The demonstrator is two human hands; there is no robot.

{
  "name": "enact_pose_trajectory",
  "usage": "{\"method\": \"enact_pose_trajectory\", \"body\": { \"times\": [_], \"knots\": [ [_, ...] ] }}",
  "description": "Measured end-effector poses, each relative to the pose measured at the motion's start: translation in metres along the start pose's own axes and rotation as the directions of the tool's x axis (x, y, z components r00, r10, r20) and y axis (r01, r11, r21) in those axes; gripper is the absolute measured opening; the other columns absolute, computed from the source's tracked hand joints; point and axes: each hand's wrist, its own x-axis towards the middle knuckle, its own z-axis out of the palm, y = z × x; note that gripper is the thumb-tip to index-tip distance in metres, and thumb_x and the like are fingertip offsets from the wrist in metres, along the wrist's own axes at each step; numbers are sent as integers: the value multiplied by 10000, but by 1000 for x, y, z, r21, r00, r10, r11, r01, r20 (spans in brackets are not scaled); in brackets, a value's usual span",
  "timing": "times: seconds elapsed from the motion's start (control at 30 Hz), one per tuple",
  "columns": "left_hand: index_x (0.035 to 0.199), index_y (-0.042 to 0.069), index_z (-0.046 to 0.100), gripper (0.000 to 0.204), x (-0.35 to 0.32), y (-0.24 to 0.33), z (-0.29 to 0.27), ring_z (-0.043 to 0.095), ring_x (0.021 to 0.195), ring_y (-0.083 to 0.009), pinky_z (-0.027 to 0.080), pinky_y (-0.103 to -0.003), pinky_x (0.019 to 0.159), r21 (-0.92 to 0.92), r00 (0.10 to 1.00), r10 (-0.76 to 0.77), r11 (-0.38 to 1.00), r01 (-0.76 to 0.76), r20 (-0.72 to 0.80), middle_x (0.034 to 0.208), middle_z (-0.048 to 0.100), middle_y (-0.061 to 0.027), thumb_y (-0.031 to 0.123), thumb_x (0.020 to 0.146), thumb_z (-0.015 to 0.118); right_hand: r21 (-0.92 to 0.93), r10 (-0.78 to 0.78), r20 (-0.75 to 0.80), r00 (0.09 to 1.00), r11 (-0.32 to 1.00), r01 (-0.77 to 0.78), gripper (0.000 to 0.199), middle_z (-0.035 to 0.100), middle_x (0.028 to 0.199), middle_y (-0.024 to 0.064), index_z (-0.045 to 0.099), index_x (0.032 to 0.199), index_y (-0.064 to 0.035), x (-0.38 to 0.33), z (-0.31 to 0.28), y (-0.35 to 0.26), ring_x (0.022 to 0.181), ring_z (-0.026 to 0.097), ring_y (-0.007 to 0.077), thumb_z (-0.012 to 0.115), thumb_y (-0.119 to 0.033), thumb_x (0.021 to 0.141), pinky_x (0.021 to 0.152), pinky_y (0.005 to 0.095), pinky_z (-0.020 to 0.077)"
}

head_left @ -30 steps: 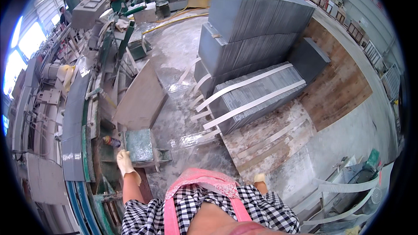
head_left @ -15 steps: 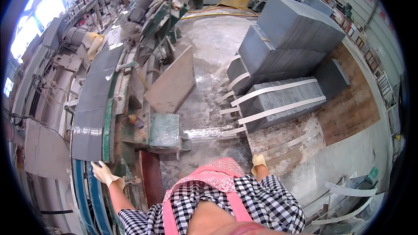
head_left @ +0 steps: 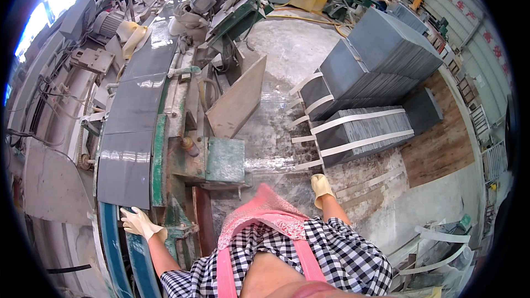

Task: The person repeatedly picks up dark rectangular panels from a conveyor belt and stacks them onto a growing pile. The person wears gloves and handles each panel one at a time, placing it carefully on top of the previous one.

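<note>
My left hand (head_left: 142, 223), in a cream rubber glove, is at the near end of a row of dark grey slabs. Its fingers are spread over the blue rails (head_left: 113, 237), close to the edge of the nearest slab (head_left: 124, 179); whether they touch it I cannot tell. Nothing is held in it. My right hand (head_left: 320, 190), gloved alike, hangs out to the right above the floor, with no object showing in it. Its fingers are foreshortened, so how far they are bent is unclear. Farther along the line lies another grey slab (head_left: 130, 105).
Stacked grey slabs (head_left: 381, 49) stand at right behind a strapped bundle (head_left: 361, 134) with white bands. A beige board (head_left: 237, 99) leans by the machine. Its green metal box (head_left: 225, 159) juts out near a small bottle (head_left: 189, 146). Two people are far off.
My view has shifted, so the slab line and stacks sit farther right. My left hand stays by the slab's near edge; my right hand has swung forward and shows more.
</note>
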Motion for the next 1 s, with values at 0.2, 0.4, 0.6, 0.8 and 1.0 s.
{"method": "enact_pose_trajectory", "body": {
  "times": [0.2,0.4,0.6,0.8,1.0],
  "knots": [
    [1451,97,427,555,16,-7,8,493,1280,-333,331,-547,1051,-222,999,18,975,-28,-45,1386,534,-159,394,983,453,-80,193,76,978,979,-187,306,679,876,278,717,889,1,-30,-19,-31,893,690,392,489,-189,820,802,462,520],
    [1454,27,389,647,44,9,-2,561,1207,-359,385,-510,1034,-246,977,-77,961,126,198,1301,604,-202,460,981,476,50,183,-8,983,982,-182,319,695,898,258,726,914,-12,-16,5,36,924,683,401,487,-211,841,834,450,520],
    [1200,-32,560,640,77,15,10,653,1004,-408,518,-489,824,-333,920,-257,875,352,296,1091,678,-235,547,940,476,-24,214,5,977,977,-214,320,693,880,259,726,898,-11,-36,-22,25,910,680,409,490,-216,831,826,454,521],
    [1163,-50,621,505,78,22,-29,657,968,-366,518,-460,872,-667,763,-391,377,643,515,1154,672,-196,369,914,487,-36,264,5,965,964,-263,320,683,888,285,724,864,4,-42,-20,74,911,679,415,483,-203,825,823,465,521],
    [1207,-43,631,488,86,-3,-34,618,1078,-276,447,-392,958,-681,656,-283,12,732,700,1214,654,-157,306,880,534,-154,247,1,969,958,-244,304,693,874,260,729,885,-22,-31,-16,54,903,684,406,495,-211,844,811,461,524]
  ]
}}
